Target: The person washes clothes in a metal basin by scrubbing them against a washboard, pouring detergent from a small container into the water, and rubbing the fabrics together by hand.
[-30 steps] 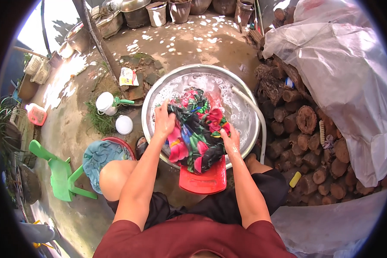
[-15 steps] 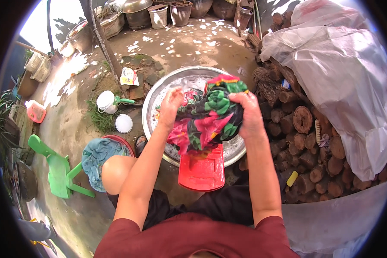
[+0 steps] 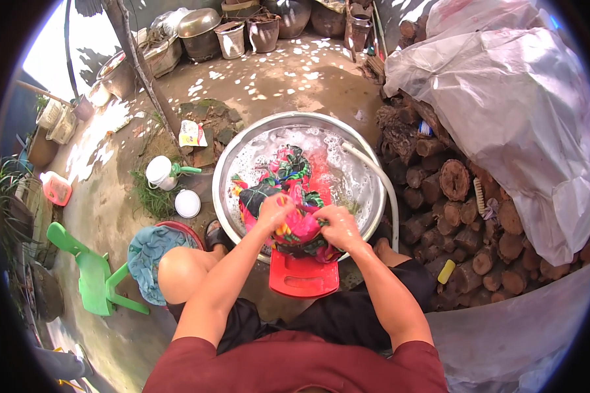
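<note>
The flowered cloth, black, pink and green, lies bunched in the basin, its near end heaped on the red board and its far end in the suds. Its long axis runs roughly away from me; the crumpling leaves me unable to tell which edge faces where. My left hand has its fingers curled closed on the cloth, and my right hand pinches a fold just beside it, so my own grip hides the middle. A pale hose crosses the basin's right rim, near my right hand. Beyond it, cut logs are stacked under a translucent sheet. To my left are a white lid, a white bucket and a yellow, red and white packet with print too small to read. Nearer my knee, blue fabric fills a red tub beside a green chair. Pots line the far wall.
</note>
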`<state>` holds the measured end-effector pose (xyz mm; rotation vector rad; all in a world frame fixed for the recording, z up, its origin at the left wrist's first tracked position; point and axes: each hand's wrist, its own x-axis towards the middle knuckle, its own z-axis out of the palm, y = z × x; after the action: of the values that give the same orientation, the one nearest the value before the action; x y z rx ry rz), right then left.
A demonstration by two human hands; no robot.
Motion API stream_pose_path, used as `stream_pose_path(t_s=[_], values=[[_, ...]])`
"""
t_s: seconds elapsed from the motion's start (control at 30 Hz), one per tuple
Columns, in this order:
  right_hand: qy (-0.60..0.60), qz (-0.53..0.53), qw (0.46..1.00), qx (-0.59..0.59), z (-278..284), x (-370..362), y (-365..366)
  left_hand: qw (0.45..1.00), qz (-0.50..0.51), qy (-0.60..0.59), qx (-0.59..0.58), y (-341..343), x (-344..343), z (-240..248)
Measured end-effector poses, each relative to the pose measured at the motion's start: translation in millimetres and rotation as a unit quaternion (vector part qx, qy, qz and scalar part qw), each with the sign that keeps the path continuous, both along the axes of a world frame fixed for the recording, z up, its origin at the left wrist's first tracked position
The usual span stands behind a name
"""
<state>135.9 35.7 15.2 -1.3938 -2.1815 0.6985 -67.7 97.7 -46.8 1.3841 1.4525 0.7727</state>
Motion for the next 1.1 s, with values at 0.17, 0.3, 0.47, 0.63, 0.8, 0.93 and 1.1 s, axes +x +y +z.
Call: stream_pose_path(t_s=[0.17, 0.3, 0.47, 0.63, 0.8, 0.93, 1.1], values=[[0.276, -0.269, 0.844, -0.373, 32, -1, 1, 0.975, 0.119, -0.087, 0.169, 26, -3, 57], [0.57, -0.2, 0.591, -0.535, -4, -28, 4, 0.971, 0.142, -0.17, 0.089, -10, 39, 115], [0.759, -0.142, 0.472, -0.425, -76, -33, 35, 0.993, 0.007, -0.015, 0.113, -80, 71, 93], [0.74, -0.182, 0.505, -0.406, -43, -90, 36, 0.973, 0.131, 0.142, 0.125, 26, 17, 62], [0.739, -0.199, 0.523, -0.375, -44, -50, 71, 0.974, 0.02, -0.221, 0.054, 11, 49, 42], [0.79, -0.122, 0.418, -0.432, -7, -42, 62, 0.921, 0.011, 0.095, 0.378, -56, 70, 76], [0.638, -0.31, 0.621, -0.334, -37, -76, 59, 0.979, 0.167, 0.023, 0.115, 26, 37, 60]])
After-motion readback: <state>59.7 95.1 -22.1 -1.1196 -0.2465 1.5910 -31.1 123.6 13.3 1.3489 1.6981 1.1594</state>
